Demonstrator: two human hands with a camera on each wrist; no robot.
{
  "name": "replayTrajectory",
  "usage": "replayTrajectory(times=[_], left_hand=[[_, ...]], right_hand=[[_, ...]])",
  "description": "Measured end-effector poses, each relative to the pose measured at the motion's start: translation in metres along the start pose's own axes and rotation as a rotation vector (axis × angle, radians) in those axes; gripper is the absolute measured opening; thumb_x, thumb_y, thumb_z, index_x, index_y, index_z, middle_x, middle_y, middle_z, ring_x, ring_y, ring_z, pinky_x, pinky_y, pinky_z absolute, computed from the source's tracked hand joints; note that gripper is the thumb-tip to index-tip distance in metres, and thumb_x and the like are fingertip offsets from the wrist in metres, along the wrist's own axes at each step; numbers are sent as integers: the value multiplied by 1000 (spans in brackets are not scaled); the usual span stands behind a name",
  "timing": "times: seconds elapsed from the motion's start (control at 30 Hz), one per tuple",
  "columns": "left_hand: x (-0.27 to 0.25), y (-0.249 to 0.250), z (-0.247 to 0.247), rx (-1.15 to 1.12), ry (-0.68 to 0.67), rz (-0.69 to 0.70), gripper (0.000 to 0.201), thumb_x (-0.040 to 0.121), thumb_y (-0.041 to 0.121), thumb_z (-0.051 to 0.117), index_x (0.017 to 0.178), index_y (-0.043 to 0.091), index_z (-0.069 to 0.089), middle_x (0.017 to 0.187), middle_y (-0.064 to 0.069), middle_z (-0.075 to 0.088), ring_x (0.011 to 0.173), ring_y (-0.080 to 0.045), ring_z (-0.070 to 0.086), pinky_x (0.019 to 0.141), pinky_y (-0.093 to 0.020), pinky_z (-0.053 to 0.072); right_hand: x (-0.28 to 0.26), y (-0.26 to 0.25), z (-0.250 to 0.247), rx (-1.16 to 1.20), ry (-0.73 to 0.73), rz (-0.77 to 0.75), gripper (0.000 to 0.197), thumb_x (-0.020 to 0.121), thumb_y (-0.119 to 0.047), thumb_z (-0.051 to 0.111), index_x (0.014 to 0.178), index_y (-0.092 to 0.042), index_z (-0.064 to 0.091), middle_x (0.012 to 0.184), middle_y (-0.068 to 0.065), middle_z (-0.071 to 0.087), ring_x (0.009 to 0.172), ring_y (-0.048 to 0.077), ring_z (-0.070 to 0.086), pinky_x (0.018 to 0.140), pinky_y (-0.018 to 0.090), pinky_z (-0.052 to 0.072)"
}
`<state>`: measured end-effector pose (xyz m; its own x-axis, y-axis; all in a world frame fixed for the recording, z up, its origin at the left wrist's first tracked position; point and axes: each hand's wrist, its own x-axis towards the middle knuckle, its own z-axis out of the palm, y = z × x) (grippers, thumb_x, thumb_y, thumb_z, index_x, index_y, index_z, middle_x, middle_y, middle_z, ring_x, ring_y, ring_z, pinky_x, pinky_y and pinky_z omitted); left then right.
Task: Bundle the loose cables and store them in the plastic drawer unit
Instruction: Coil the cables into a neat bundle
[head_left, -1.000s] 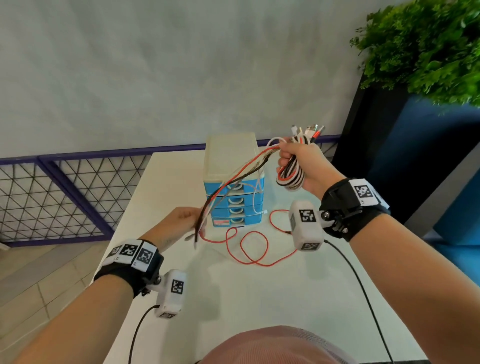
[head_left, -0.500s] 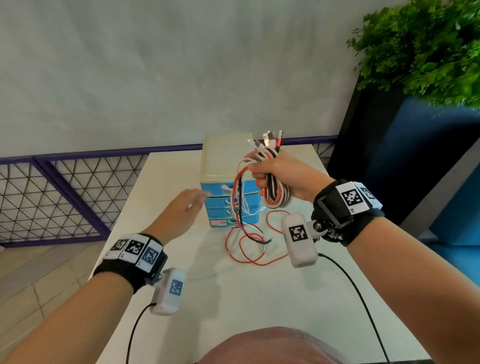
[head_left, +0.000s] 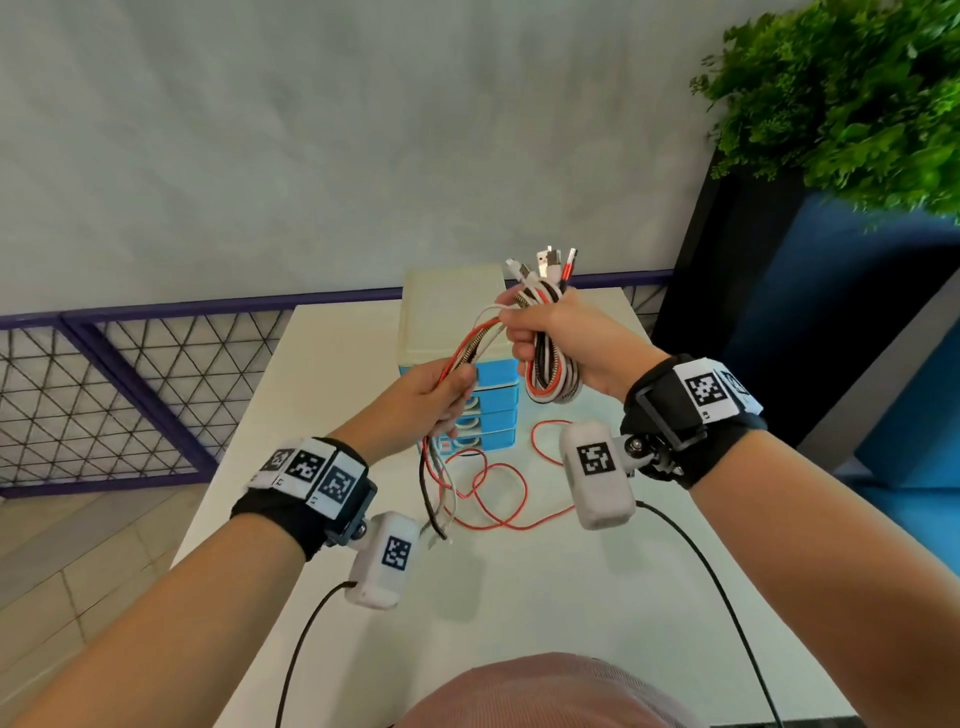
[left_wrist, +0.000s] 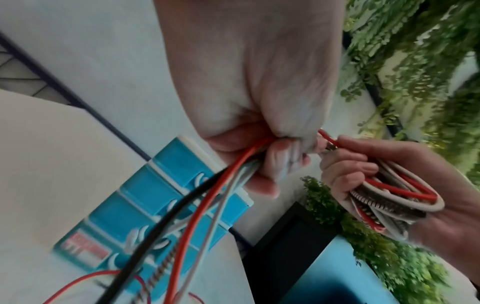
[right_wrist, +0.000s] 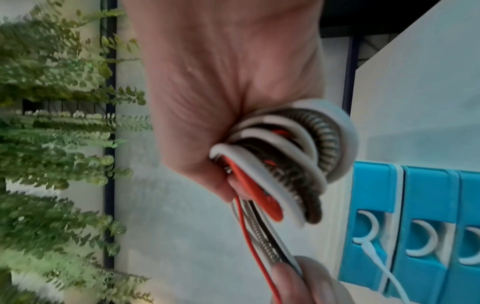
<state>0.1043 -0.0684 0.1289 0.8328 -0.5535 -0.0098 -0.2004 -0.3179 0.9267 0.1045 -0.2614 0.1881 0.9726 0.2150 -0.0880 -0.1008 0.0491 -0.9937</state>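
My right hand (head_left: 550, 338) grips a coiled bundle of cables (head_left: 551, 382), red, white and braided, with plugs (head_left: 545, 260) sticking up above the fist; the coil (right_wrist: 291, 156) fills the right wrist view. My left hand (head_left: 441, 389) grips the loose strands (head_left: 470, 348) just left of it, in front of the drawer unit (head_left: 457, 296), which is cream with blue drawers (left_wrist: 166, 197). Below the left hand (left_wrist: 270, 152) the tails (head_left: 441, 488) hang down, and a red cable (head_left: 498, 493) loops on the table.
The white table (head_left: 519, 597) stands against a grey wall, with a purple mesh railing (head_left: 130, 374) at the left. A dark planter with green foliage (head_left: 841, 93) stands at the right. Black camera leads (head_left: 717, 587) trail from both wrists.
My left hand let go of the strands, then came up and gripped them again close to the right hand. The right hand swung the bundle left, in front of the drawer unit.
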Motion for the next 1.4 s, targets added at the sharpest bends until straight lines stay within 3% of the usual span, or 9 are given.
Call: replayTrajectory(times=[0.23,0.37,0.53,0.63,0.8,0.93,1.13,1.27,1.4], left_hand=[[-20,-40,2,171,-5,-93,31,101,29,35,73,16,40,61,5,41,57,-9,50,70,-29,46],[-25,-62,4,195,-64,-176,32,101,30,33,78,11,42,66,3,47,69,-15,57,78,-33,49],[-32,-77,13,81,-52,-281,25,103,20,27,81,20,39,68,0,41,72,-19,52,62,-13,43],[-29,-84,18,93,-82,-340,26,103,21,28,79,19,40,72,3,50,85,-21,54,72,-26,39],[-30,-96,18,176,-90,-363,33,102,30,28,75,20,44,71,7,55,84,-22,55,57,-23,35],[-30,-101,16,39,4,-365,31,102,31,28,75,17,35,61,7,43,66,-20,53,63,-29,40],[-37,-102,20,-254,77,-396,33,104,25,22,75,13,33,61,2,30,51,-12,36,56,-20,34],[-41,-107,20,-84,111,-407,31,103,24,24,75,14,34,63,1,35,56,-16,44,61,-26,38],[-55,-117,13,193,82,-368,19,100,24,37,85,17,47,83,0,55,81,-16,52,81,-33,45]], right_hand=[[5,1,-7,92,127,11,8,94,-5,54,100,-10,54,62,2,47,51,11,49,51,23,49],[9,-3,-6,149,162,1,7,94,-4,53,95,-11,53,60,1,47,48,11,49,49,24,48],[6,-12,-9,166,171,7,9,94,-4,53,91,-13,53,62,1,47,50,11,49,49,24,49],[6,-12,-2,176,149,5,9,95,-4,52,92,-13,53,63,1,46,52,12,48,49,24,50],[8,-9,-1,202,155,22,7,94,-6,53,92,-13,54,63,1,47,52,12,49,51,26,51],[7,-7,3,224,147,20,8,95,-5,53,92,-12,53,62,1,46,51,12,49,51,26,50],[7,-1,10,270,72,37,7,94,-5,53,95,-13,53,62,1,46,51,12,49,51,27,49],[6,8,13,278,10,74,7,95,-6,52,94,-13,52,61,0,45,50,12,48,51,25,48],[-5,19,9,192,-89,121,8,95,-6,53,103,-10,52,62,1,47,52,12,48,53,25,49]])
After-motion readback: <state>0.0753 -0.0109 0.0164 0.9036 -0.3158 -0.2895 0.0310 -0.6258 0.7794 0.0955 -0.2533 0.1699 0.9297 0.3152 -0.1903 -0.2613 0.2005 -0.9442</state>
